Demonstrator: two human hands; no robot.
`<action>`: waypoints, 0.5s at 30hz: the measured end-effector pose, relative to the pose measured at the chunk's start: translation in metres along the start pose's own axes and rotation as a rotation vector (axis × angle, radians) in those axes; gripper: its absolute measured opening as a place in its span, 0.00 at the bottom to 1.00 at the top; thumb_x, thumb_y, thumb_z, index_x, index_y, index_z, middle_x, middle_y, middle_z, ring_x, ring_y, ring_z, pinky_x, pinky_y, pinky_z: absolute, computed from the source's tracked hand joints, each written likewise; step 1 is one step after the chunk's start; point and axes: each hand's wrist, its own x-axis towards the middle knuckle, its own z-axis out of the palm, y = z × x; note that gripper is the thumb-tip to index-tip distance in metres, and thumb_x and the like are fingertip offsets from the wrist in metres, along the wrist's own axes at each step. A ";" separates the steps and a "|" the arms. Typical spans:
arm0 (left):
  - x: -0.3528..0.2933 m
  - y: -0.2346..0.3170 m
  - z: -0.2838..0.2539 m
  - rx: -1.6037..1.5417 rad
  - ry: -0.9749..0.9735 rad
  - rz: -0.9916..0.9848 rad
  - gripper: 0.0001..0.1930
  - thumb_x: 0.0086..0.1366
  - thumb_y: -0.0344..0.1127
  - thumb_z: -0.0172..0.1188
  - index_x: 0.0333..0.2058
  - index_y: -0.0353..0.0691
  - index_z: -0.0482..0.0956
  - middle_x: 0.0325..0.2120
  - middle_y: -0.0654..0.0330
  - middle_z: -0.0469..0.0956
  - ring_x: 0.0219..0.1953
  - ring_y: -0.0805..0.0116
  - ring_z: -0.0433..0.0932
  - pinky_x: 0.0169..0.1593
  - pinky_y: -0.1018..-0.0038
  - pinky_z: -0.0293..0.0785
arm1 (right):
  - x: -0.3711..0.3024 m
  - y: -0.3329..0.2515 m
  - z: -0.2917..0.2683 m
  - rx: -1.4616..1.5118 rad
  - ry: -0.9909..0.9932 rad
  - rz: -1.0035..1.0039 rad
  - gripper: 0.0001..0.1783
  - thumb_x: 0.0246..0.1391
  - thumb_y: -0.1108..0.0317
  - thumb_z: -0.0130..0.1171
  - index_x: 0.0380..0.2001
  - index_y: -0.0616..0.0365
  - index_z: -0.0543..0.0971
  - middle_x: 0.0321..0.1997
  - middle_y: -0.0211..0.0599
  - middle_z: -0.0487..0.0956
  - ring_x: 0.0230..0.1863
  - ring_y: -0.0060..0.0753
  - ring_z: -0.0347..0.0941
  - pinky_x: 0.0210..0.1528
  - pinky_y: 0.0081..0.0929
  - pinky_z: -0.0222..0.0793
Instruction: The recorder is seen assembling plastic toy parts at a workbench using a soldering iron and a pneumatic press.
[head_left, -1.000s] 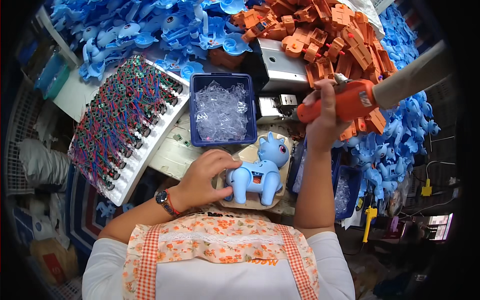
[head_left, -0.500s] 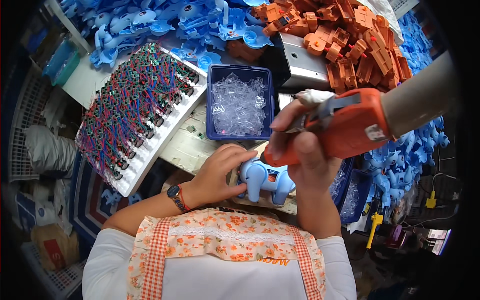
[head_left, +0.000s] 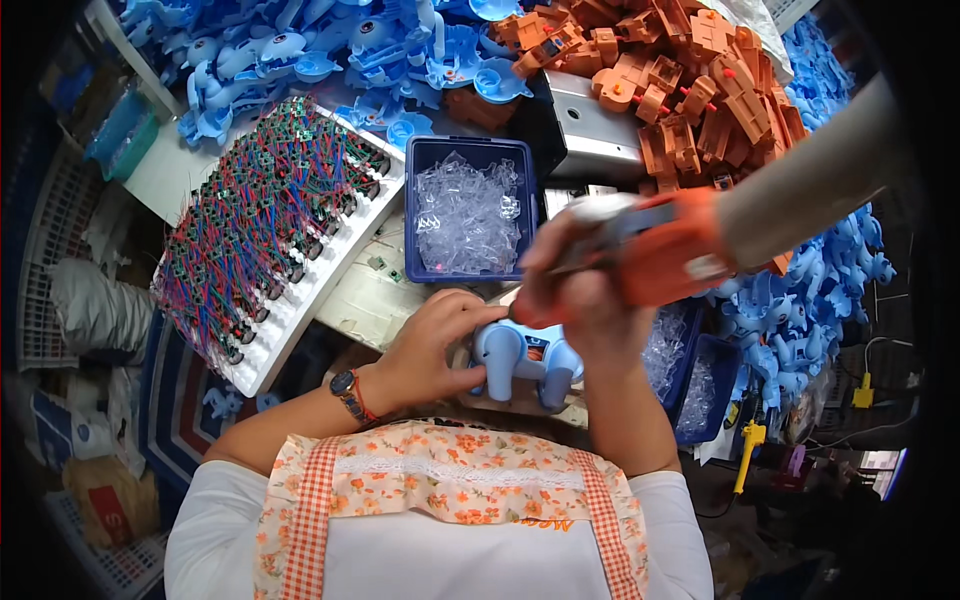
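Observation:
A light blue toy animal (head_left: pixel 520 358) stands on the bench edge just in front of me. My left hand (head_left: pixel 428 345) grips its left side and steadies it. My right hand (head_left: pixel 590 300) holds an orange powered screwdriver (head_left: pixel 660 250), tip pointing down at the toy's back. A grey hose or sleeve (head_left: pixel 815 185) runs from the tool up to the right. My left wrist wears a dark watch (head_left: pixel 345 385).
A blue tray of clear plastic pieces (head_left: pixel 468 212) sits behind the toy. A white rack of wired circuit parts (head_left: pixel 275 225) lies left. Blue toy shells (head_left: pixel 320 50) and orange parts (head_left: pixel 680 80) are heaped behind; more blue shells (head_left: pixel 800 300) and blue bins (head_left: pixel 700 380) at right.
My right hand brought the orange screwdriver down from the upper right onto the toy. The toy has been turned, and my left hand closed around its side.

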 end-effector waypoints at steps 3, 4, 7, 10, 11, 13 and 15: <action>-0.003 0.001 -0.001 -0.061 -0.071 -0.127 0.33 0.46 0.31 0.68 0.55 0.40 0.74 0.44 0.54 0.74 0.51 0.55 0.71 0.55 0.64 0.69 | 0.026 -0.026 -0.011 -0.122 0.253 -0.371 0.11 0.58 0.67 0.62 0.35 0.66 0.76 0.25 0.35 0.76 0.20 0.21 0.72 0.18 0.17 0.66; -0.003 0.001 -0.002 -0.091 -0.103 -0.148 0.33 0.47 0.31 0.67 0.56 0.41 0.75 0.46 0.53 0.73 0.53 0.56 0.71 0.57 0.65 0.68 | 0.035 -0.032 -0.023 -0.224 0.352 -0.435 0.09 0.58 0.69 0.62 0.34 0.65 0.76 0.26 0.34 0.77 0.19 0.21 0.72 0.19 0.18 0.67; 0.000 0.000 -0.007 -0.200 -0.169 -0.173 0.34 0.48 0.32 0.68 0.58 0.42 0.74 0.50 0.52 0.71 0.56 0.57 0.69 0.60 0.66 0.65 | 0.048 -0.024 -0.066 -0.420 0.634 -0.592 0.06 0.58 0.71 0.62 0.35 0.62 0.77 0.29 0.33 0.78 0.19 0.21 0.72 0.22 0.20 0.69; -0.004 -0.004 -0.008 -0.334 -0.199 -0.190 0.37 0.48 0.36 0.71 0.60 0.42 0.72 0.53 0.51 0.68 0.59 0.56 0.66 0.62 0.64 0.62 | 0.048 -0.011 -0.079 -0.409 0.633 -0.619 0.10 0.60 0.66 0.61 0.36 0.64 0.76 0.30 0.37 0.78 0.20 0.27 0.72 0.25 0.26 0.69; -0.005 -0.006 -0.007 -0.391 -0.204 -0.188 0.38 0.48 0.38 0.73 0.61 0.43 0.72 0.54 0.51 0.67 0.61 0.55 0.65 0.63 0.64 0.61 | 0.046 -0.011 -0.078 -0.408 0.630 -0.615 0.10 0.60 0.66 0.61 0.36 0.64 0.76 0.30 0.37 0.78 0.20 0.27 0.72 0.25 0.26 0.69; -0.008 -0.001 -0.003 -0.334 -0.188 -0.195 0.40 0.48 0.41 0.75 0.61 0.43 0.72 0.54 0.52 0.66 0.61 0.55 0.64 0.64 0.63 0.60 | 0.039 -0.018 -0.072 -0.421 0.575 -0.479 0.13 0.60 0.67 0.61 0.41 0.64 0.74 0.31 0.38 0.79 0.20 0.27 0.72 0.25 0.27 0.70; -0.008 0.001 0.000 -0.270 -0.159 -0.211 0.42 0.47 0.44 0.77 0.61 0.43 0.71 0.54 0.52 0.66 0.62 0.54 0.63 0.65 0.63 0.59 | 0.033 -0.029 -0.058 -0.445 0.515 -0.423 0.15 0.61 0.66 0.60 0.46 0.64 0.71 0.33 0.40 0.79 0.19 0.27 0.72 0.25 0.27 0.70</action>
